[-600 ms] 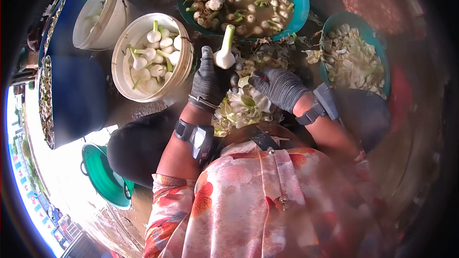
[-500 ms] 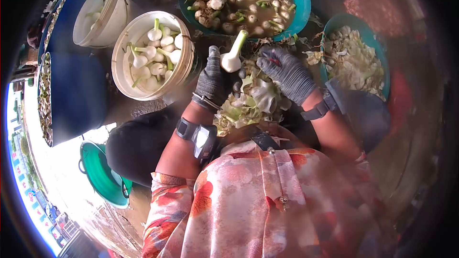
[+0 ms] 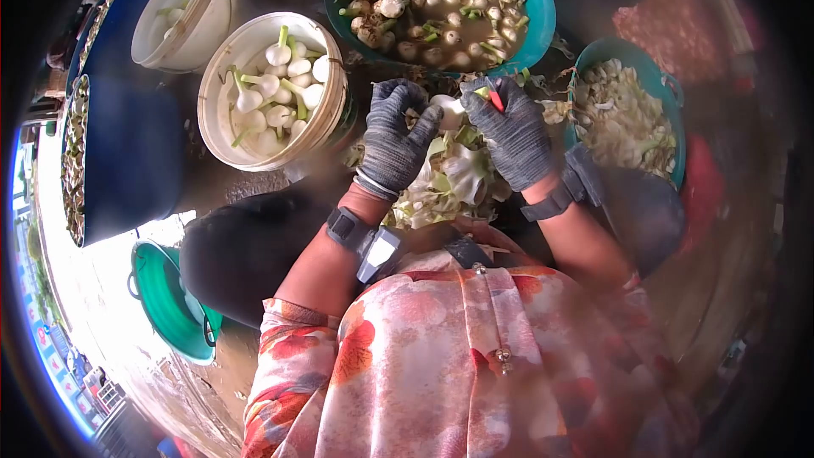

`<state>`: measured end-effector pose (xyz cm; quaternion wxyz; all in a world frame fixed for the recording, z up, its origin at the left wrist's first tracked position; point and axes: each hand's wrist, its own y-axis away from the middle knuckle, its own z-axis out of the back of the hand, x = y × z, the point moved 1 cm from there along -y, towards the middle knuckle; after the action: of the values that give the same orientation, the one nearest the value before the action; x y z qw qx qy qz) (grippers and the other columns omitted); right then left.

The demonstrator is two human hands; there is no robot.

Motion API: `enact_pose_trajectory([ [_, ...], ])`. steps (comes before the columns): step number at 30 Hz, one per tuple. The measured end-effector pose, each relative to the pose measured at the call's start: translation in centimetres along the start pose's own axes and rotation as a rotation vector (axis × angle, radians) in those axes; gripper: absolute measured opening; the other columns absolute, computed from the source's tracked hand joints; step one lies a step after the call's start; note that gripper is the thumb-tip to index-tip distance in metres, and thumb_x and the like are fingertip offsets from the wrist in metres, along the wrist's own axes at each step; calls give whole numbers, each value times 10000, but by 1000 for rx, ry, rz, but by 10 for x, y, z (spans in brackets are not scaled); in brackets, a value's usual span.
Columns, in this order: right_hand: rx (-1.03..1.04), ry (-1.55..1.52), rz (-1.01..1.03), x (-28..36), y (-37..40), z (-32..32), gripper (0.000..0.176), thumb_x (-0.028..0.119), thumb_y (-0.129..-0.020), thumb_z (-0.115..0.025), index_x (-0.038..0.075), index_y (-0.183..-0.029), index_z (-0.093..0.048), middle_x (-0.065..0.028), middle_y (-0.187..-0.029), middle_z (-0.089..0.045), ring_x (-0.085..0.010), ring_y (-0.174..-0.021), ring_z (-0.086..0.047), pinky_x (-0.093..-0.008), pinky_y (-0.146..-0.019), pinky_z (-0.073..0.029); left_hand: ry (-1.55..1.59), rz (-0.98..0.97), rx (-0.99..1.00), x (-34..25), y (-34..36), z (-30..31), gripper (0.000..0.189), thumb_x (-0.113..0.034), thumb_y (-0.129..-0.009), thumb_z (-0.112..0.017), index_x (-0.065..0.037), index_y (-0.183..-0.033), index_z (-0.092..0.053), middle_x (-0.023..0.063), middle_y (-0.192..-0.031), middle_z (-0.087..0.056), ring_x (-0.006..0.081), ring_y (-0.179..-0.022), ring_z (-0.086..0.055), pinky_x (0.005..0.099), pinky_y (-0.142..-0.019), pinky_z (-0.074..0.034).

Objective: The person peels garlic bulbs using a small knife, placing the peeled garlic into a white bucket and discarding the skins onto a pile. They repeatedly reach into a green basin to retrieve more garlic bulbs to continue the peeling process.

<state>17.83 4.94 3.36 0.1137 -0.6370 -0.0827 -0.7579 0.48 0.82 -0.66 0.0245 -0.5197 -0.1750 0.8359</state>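
Both hands wear grey knitted gloves. Between them is a white bulb [image 3: 447,110], its green stem pointing right. My left hand [image 3: 395,137] is closed, with its fingertips at the bulb's left side. My right hand [image 3: 511,129] is closed round a small red-handled tool [image 3: 496,101], by the bulb's stem; its blade cannot be made out. Pale peeled leaves [image 3: 462,171] lie in a heap below the hands. A white bucket [image 3: 210,129] of clean bulbs stands to the left.
A teal basin [image 3: 540,21] with muddy bulbs in brown water lies ahead. Another teal basin [image 3: 676,110] holds peelings at the right. A second white bucket [image 3: 157,53] stands back left, and a green tub [image 3: 161,314] is low at the left.
The bulb has turned from stem up to stem pointing right. My left hand has moved right and curled its fingers in; my right hand now meets the stem.
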Motion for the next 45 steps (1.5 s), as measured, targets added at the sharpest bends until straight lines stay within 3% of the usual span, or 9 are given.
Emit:
enact_pose_trajectory([
  [3,3,13,1,-2,3,3,191,136,-905,-667,35,-1064,-636,-51,-988,-673,-120,-892,-612,-288,-846,-500,595,362,-197,16,-1,0,64,-42,-914,-635,-49,-959,-590,9,-936,-575,91,-845,-528,250,-756,-462],
  [15,118,-126,-48,30,10,17,219,128,-933,-610,32,-1129,-621,-60,-1071,-654,-153,-986,-593,-309,-914,-458,202,685,-200,63,-3,21,154,-118,-906,-666,1,-866,-577,79,-728,-644,103,-686,-576,273,-653,-483],
  [19,34,-437,-272,10,1,31,190,173,-943,-619,86,-1108,-653,-17,-908,-662,-48,-720,-579,-185,-580,-440,-370,711,384,90,7,20,212,-174,-835,-689,-38,-983,-620,167,-848,-700,309,-815,-677,409,-753,-513],
  [24,-86,-731,-447,-11,-2,37,243,238,-977,-587,83,-1161,-623,-5,-876,-607,-38,-639,-506,-176,-497,-376,-604,451,637,38,5,23,609,-277,-820,-703,-148,-1361,-455,175,-1288,-565,396,-1142,-554,458,-996,-432],
  [29,-222,-820,-530,3,-3,18,132,222,-972,-597,110,-1032,-633,0,-812,-570,-33,-530,-429,-163,-465,-355,88,147,181,18,-6,15,707,-451,-839,-730,12,-1266,-407,105,-1159,-499,190,-1059,-480,329,-943,-431],
  [34,59,-211,-321,-39,1,11,172,129,-957,-585,114,-1124,-628,-18,-982,-612,-50,-787,-576,-182,-532,-425,-230,45,96,10,-11,5,472,-404,-834,-700,2,-1025,-554,245,-1013,-557,448,-918,-565,501,-789,-476],
  [39,48,-733,-431,-26,-2,3,213,60,-946,-570,54,-1153,-622,-60,-1020,-620,-114,-862,-596,-199,-590,-468,796,512,-31,41,3,-1,323,-302,-1028,-477,-20,-1104,-614,-45,-904,-581,24,-769,-468,187,-673,-424],
  [42,143,-759,-347,-29,-11,7,173,124,-974,-568,53,-1126,-610,-52,-1000,-615,-100,-812,-572,-200,-533,-415,820,646,-34,81,15,3,314,-296,-1006,-531,-5,-1090,-615,-36,-889,-596,52,-777,-495,221,-702,-453],
  [45,156,-972,-492,-28,-14,4,193,110,-990,-535,77,-1167,-604,-42,-1032,-596,-75,-784,-542,-192,-540,-407,22,536,401,107,21,-1,374,-261,-981,-577,7,-1240,-551,20,-1041,-604,90,-926,-536,254,-840,-466],
])
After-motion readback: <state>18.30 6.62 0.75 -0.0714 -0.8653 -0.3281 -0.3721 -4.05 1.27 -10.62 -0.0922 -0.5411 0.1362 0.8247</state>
